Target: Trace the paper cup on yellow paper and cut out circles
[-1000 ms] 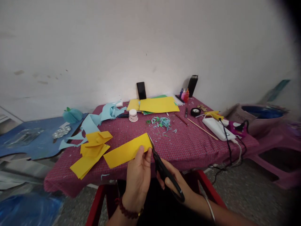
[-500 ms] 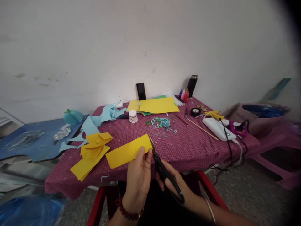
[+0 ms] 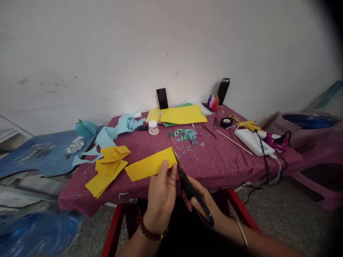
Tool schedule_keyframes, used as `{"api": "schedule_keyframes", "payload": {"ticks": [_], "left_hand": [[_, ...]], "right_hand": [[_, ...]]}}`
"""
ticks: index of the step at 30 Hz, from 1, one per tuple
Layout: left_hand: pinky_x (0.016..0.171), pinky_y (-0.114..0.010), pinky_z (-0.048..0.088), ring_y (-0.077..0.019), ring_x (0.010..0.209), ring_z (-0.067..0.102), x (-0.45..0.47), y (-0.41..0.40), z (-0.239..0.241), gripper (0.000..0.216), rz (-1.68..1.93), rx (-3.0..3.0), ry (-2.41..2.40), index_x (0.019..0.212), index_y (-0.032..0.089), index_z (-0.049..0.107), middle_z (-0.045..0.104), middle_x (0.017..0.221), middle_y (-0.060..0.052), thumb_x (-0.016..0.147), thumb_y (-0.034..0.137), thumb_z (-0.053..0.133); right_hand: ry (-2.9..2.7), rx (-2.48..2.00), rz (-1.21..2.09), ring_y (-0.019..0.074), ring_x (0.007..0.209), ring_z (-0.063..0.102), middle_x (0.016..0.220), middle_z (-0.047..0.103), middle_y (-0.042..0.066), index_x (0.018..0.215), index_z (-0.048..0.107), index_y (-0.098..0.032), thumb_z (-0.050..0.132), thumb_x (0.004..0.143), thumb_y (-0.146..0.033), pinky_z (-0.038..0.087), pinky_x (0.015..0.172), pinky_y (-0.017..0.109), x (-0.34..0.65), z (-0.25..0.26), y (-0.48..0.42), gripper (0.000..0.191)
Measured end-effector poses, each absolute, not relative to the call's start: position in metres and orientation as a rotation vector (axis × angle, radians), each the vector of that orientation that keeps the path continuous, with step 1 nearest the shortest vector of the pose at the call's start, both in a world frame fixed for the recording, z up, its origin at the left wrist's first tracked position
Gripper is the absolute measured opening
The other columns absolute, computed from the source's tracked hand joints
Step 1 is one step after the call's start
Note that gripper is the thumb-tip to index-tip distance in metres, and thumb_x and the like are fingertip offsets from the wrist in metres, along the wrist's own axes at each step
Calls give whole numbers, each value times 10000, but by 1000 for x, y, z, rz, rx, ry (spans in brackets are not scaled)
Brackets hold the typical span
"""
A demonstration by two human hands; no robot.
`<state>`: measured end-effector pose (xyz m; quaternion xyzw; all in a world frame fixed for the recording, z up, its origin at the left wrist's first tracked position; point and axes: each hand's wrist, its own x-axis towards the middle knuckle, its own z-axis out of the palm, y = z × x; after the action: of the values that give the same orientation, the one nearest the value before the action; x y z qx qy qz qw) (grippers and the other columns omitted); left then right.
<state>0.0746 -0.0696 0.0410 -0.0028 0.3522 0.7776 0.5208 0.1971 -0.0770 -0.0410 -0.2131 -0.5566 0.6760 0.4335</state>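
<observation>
My left hand point(image 3: 162, 191) pinches a yellow paper strip point(image 3: 150, 163) near its right end, thumb on top. The strip is held above the near part of the table, slanting down to the left. Black-handled scissors point(image 3: 191, 189) are gripped in my right hand point(image 3: 205, 200), their blades at the strip's right edge, close to my left fingertips. Whether the blades bite into the paper is hard to make out. Left of the strip lies a pile of folded yellow paper pieces point(image 3: 108, 170), with light blue paper scraps point(image 3: 107, 137) behind it.
A checked red cloth covers the table point(image 3: 214, 157). Shredded paper bits point(image 3: 187, 135), a small white tub point(image 3: 153, 127), yellow sheets point(image 3: 183, 114) and a propped phone point(image 3: 162, 98) stand farther back. At right are a wooden stick point(image 3: 234, 142), a white power strip point(image 3: 253, 142) and cables.
The whole view has shifted slightly, so the table sits a little higher and to the right. Both hands keep their hold on the strip and the scissors.
</observation>
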Motion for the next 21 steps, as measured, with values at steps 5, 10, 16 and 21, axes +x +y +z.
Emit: {"api": "schedule_keyframes", "payload": {"ticks": [5,10,16,21], "left_hand": [[706,-168,592,-65,696,659,72,-69,43,138,1854,-89,820,829,124,615,669,816,-22,906,71,513],[783,-197,590,-80,766,666,72,-71,44,160,1846,-83,806,826,106,612,663,864,-49,929,101,489],[787,-208,592,-83,753,669,73,-71,48,182,1856,-98,837,791,105,613,663,845,-52,921,79,489],[773,-201,592,-72,736,666,71,-70,49,215,1854,-66,856,783,116,622,670,821,-40,929,71,471]], "right_hand": [[-1347,-515,1713,84,508,365,710,468,-24,1378,446,-235,638,768,-641,316,446,213,196,-46,-78,758],[-1287,-502,1737,66,496,348,706,455,-37,1373,454,-266,679,768,-582,303,433,193,194,-52,-79,719],[-1223,-498,1802,51,481,329,698,464,-41,1370,461,-255,694,763,-564,275,420,179,194,-52,-79,720],[-1225,-496,1799,59,503,321,727,473,-26,1369,462,-253,691,772,-560,263,424,183,196,-56,-79,710]]}}
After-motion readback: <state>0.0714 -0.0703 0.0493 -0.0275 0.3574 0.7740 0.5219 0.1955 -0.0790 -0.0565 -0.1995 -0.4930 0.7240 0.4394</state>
